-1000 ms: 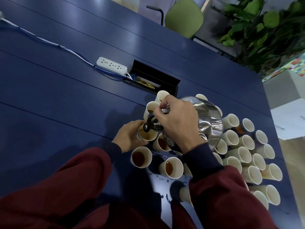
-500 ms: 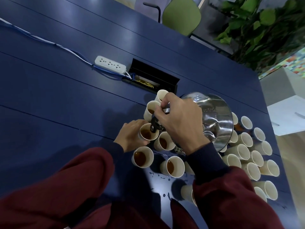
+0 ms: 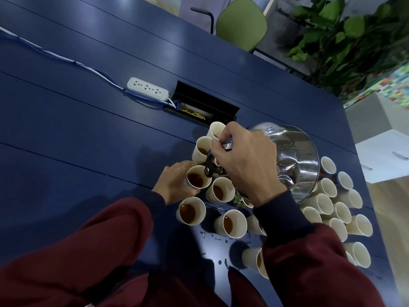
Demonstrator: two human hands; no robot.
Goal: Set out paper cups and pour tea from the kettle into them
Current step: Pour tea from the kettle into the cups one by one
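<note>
2 hands work over a blue table [image 3: 88,134]. The left hand [image 3: 177,185] curls its fingers round a cup [image 3: 198,177] that stands on the table with brown tea in it. The right hand [image 3: 245,167] is clenched on the handle of a steel kettle [image 3: 296,160], which is tipped toward the left above the cups. Its dark spout [image 3: 210,167] sits just over the held cup's rim, but I cannot tell whether tea is running.

4 filled cups [image 3: 221,189] stand close round the held one, 1 beyond it and 3 nearer the person. Another cup [image 3: 256,261] with tea is half hidden by the right sleeve [image 3: 309,262]. Drops [image 3: 217,237] of liquid lie on the table near these. A cluster of empty cups [image 3: 327,187] crowds the table to the right of the kettle, partly under it.

Farther off lie a white power strip [image 3: 147,88] with its cable and an open cable box [image 3: 205,107] set into the table. A green chair [image 3: 241,21] and a plant [image 3: 354,41] stand past the far edge.
</note>
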